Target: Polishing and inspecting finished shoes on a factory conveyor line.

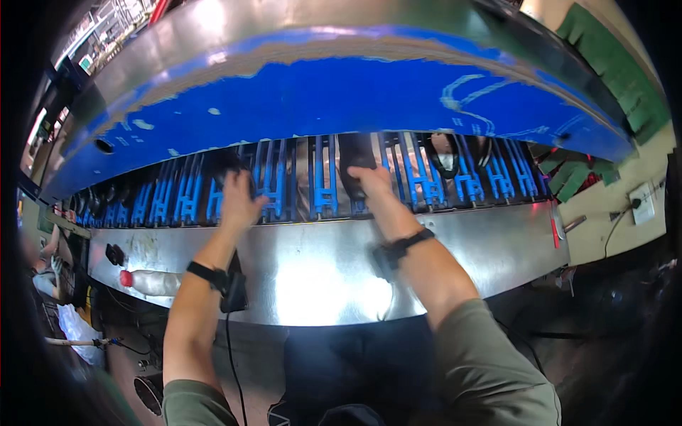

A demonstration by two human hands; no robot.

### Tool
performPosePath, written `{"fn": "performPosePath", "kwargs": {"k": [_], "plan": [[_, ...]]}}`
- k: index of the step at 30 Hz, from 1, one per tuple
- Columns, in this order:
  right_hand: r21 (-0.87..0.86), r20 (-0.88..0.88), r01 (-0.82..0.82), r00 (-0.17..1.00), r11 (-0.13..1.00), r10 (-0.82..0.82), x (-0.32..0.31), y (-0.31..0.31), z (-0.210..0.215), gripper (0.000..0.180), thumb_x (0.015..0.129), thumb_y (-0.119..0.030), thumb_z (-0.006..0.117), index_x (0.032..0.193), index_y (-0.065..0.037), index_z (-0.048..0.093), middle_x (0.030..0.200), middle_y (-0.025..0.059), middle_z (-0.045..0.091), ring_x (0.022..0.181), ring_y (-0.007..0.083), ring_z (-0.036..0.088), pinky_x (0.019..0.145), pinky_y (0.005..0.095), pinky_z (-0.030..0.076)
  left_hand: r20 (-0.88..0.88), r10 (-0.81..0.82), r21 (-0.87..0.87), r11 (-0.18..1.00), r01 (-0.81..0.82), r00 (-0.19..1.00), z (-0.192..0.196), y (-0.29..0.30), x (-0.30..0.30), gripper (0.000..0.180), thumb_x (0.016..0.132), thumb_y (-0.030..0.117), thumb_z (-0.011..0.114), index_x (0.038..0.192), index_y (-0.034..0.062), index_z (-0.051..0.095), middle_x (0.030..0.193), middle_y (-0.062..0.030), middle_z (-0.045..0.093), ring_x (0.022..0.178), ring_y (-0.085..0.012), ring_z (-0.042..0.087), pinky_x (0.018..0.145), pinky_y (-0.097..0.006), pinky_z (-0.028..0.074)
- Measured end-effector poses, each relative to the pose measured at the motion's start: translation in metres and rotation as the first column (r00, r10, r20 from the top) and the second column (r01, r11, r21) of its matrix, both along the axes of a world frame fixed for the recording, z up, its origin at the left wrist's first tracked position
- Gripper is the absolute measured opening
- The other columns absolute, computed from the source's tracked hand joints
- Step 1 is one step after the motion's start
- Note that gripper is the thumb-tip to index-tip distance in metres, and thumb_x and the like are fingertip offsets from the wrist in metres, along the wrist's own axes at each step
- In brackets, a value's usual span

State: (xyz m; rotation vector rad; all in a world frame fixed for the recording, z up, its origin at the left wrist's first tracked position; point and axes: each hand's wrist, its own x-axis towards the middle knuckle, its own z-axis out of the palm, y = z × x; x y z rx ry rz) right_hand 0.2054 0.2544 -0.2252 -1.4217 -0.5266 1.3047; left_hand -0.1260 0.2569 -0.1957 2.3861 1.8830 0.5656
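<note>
Right hand (367,179) grips a dark piece (357,162); left hand (238,202) fingers curl on another (226,165). The blue holders (323,186) beside the fingertips could pinch them.

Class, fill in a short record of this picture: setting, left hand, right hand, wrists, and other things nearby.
Setting: a machine with a blue hood over a row of blue racks, fronted by a shiny metal shelf
Left hand: reaching onto a dark piece in the racks
Right hand: gripping a dark piece in the racks
Wrists: black straps on both
Nearby: a plastic bottle with a red cap lying on the shelf
</note>
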Motion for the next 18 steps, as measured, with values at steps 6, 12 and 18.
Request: {"fn": "performPosePath", "kwargs": {"k": [6,12,18], "plan": [[0.044,0.07,-0.284,0.957,0.958,0.281,0.135,-0.207,0.086,0.058,0.079,-0.006,0.075,0.131,0.007,0.053,0.114,0.0171,0.066,0.102,0.0227,0.065,0.091,0.0327,0.051,0.1,-0.527,-0.157,0.829,0.537,0.844,0.158,-0.139,0.15,0.071,0.079,0.024,0.082,0.141,0.0064,0.05,0.156,-0.0249,0.026,0.136,-0.0408,0.045,0.105,-0.049,0.049],[0.06,0.389,-0.042,0.921,0.997,0.016,0.231,-0.355,0.102,0.063,0.076,-0.004,0.08,0.132,0.0,0.051,0.113,0.0184,0.068,0.1,0.0216,0.067,0.087,0.0324,0.053,-0.005,-0.886,0.271,0.445,0.854,0.463,0.291,-0.185,0.294,0.063,0.079,0.017,0.079,0.135,0.0032,0.053,0.145,-0.0248,0.043,0.127,-0.041,0.053,0.102,-0.045,0.05],[0.357,0.558,0.225,0.728,0.907,-0.4,0.245,-0.377,0.038,0.051,0.075,-0.023,0.085,0.115,-0.001,0.063,0.099,0.0108,0.071,0.091,0.0179,0.067,0.086,0.0327,0.053,-0.106,-0.885,0.494,0.348,0.797,0.453,0.358,-0.138,0.452,0.045,0.092,0.024,0.064,0.131,0.001,0.057,0.136,-0.0231,0.056,0.127,-0.0397,0.053,0.108,-0.045,0.043]]}}
